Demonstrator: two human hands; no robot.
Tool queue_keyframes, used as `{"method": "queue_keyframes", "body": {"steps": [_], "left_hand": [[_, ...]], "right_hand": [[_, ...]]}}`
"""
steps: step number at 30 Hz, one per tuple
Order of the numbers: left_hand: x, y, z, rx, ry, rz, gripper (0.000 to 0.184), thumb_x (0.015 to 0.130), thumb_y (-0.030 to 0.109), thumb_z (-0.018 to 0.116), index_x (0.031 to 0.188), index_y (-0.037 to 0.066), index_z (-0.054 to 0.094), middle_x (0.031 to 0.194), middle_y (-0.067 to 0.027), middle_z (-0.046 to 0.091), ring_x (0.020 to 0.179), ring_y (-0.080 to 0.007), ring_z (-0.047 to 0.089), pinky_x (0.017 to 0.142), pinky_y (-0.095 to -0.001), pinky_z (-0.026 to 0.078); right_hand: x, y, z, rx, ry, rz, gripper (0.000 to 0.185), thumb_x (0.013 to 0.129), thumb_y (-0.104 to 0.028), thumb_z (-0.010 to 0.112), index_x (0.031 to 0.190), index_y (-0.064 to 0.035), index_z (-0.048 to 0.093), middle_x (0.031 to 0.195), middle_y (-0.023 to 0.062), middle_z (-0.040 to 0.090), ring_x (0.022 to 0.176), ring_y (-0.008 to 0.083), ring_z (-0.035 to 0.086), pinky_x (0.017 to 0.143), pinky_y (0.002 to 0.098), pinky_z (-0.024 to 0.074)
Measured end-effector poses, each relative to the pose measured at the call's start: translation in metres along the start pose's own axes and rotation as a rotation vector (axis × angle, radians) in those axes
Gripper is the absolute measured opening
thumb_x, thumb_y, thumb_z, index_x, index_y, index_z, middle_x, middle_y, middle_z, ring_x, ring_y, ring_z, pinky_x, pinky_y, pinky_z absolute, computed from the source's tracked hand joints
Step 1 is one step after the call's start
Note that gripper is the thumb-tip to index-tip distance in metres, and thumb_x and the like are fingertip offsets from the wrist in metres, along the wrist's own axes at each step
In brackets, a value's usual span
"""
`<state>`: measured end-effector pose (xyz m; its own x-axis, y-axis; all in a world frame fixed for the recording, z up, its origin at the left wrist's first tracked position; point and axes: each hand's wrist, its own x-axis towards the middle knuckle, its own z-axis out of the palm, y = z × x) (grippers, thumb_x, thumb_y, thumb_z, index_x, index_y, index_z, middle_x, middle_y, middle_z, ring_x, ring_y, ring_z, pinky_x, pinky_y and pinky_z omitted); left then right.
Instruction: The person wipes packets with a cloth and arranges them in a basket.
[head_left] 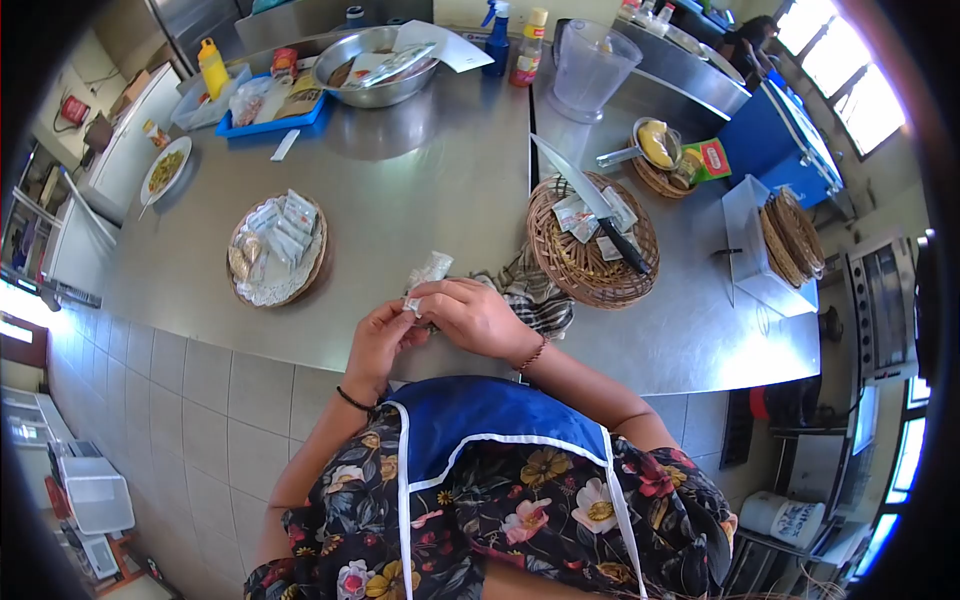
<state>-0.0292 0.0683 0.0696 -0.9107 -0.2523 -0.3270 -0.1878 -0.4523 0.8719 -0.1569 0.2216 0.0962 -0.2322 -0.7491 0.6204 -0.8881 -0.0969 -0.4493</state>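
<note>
Crinkled packet (434, 267) sits pinched in the fingertips of the left hand (380, 338) and right hand (468, 312), left of the wicker basket (546, 238). A knife (597, 208) lies across that basket; striped cloth (540, 296) bunches against its near left side.

Bright in here: daylight from windows (868, 105) upper right, blown white. Hard glare on steel table (762, 350), near-right corner. View bowed toward edges, corners black.
</note>
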Motion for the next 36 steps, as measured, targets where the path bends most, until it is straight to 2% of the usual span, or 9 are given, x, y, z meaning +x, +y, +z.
{"method": "queue_keyframes", "body": {"steps": [5,9,10,13,16,19,25,31,36], "left_hand": [[0.005,-0.012,-0.035,0.068,0.195,0.012,0.015,0.095,0.011,0.061,0.104,0.000,0.064,0.087,-0.0069,0.069,0.074,-0.0135,0.067,0.071,-0.0253,0.056],[0.013,-0.023,-0.062,0.173,0.260,0.037,0.014,0.092,0.009,0.063,0.101,-0.002,0.065,0.085,-0.0069,0.069,0.071,-0.0117,0.067,0.066,-0.0229,0.056],[0.015,-0.027,-0.067,0.226,0.272,0.038,0.016,0.091,0.010,0.063,0.102,-0.002,0.065,0.085,-0.0063,0.069,0.071,-0.0099,0.066,0.066,-0.0221,0.055],[0.017,-0.026,-0.075,0.469,0.306,0.018,0.022,0.090,0.011,0.065,0.108,-0.002,0.065,0.082,-0.0062,0.070,0.068,-0.0120,0.066,0.064,-0.0248,0.055],[0.004,-0.013,-0.068,0.942,0.521,0.232,0.030,0.088,0.013,0.067,0.116,0.002,0.064,0.091,-0.0087,0.071,0.078,-0.0205,0.069,0.072,-0.0324,0.056],[-0.003,-0.019,-0.086,1.274,0.420,0.602,0.039,0.085,0.013,0.068,0.123,0.005,0.063,0.107,-0.0120,0.069,0.097,-0.0291,0.066,0.086,-0.0381,0.053],[0.003,-0.025,-0.109,1.389,0.204,0.789,0.040,0.086,0.019,0.068,0.124,0.006,0.063,0.128,-0.0126,0.062,0.122,-0.0326,0.056,0.106,-0.0437,0.042],[0.008,-0.024,-0.120,1.400,0.130,0.817,0.034,0.087,0.021,0.066,0.117,0.005,0.066,0.124,-0.0138,0.064,0.121,-0.0347,0.056,0.107,-0.0456,0.041],[0.011,-0.026,-0.125,1.393,0.116,0.796,0.026,0.080,0.019,0.069,0.098,0.001,0.067,0.104,-0.0201,0.066,0.107,-0.0389,0.059,0.102,-0.0482,0.043]], "right_hand": [[-0.009,0.009,0.023,0.017,0.046,0.111,0.014,0.084,-0.009,0.067,0.096,-0.0061,0.060,0.114,0.0099,0.067,0.091,0.0303,0.068,0.075,0.0385,0.0557],[-0.022,0.018,0.033,-0.238,-0.085,0.244,0.027,0.083,-0.024,0.069,0.105,-0.0109,0.063,0.127,0.0077,0.060,0.117,0.0286,0.058,0.093,0.0500,0.0466],[-0.028,0.018,0.037,-0.206,-0.172,0.255,0.034,0.082,-0.030,0.069,0.111,-0.0134,0.063,0.128,0.0056,0.058,0.125,0.0277,0.051,0.099,0.0559,0.0395],[-0.033,0.021,0.035,-0.228,-0.431,0.293,0.037,0.081,-0.027,0.071,0.115,-0.0124,0.063,0.123,0.0082,0.061,0.119,0.0293,0.056,0.098,0.0491,0.0432],[-0.035,0.026,0.035,-0.216,-0.324,0.441,0.035,0.083,-0.020,0.071,0.116,-0.0115,0.063,0.112,0.0105,0.064,0.108,0.0320,0.061,0.093,0.0438,0.0473],[-0.025,0.026,0.029,0.043,-0.055,0.631,0.032,0.086,-0.018,0.067,0.117,-0.0122,0.062,0.108,0.0111,0.064,0.101,0.0341,0.063,0.086,0.0406,0.0507],[0.020,0.012,0.041,0.138,0.182,0.441,0.039,0.086,-0.002,0.064,0.123,-0.0114,0.063,0.110,0.0138,0.063,0.098,0.0328,0.064,0.086,0.0383,0.0521],[0.039,-0.001,0.101,-0.072,0.067,0.187,0.038,0.086,0.000,0.062,0.121,-0.0151,0.068,0.120,0.0135,0.058,0.108,0.0307,0.061,0.090,0.0385,0.0507],[0.018,-0.002,0.154,-0.288,-0.365,0.228,0.054,0.098,-0.029,0.050,0.149,-0.0171,0.038,0.151,0.0052,0.042,0.145,0.0277,0.030,0.115,0.0596,0.0167]]}}
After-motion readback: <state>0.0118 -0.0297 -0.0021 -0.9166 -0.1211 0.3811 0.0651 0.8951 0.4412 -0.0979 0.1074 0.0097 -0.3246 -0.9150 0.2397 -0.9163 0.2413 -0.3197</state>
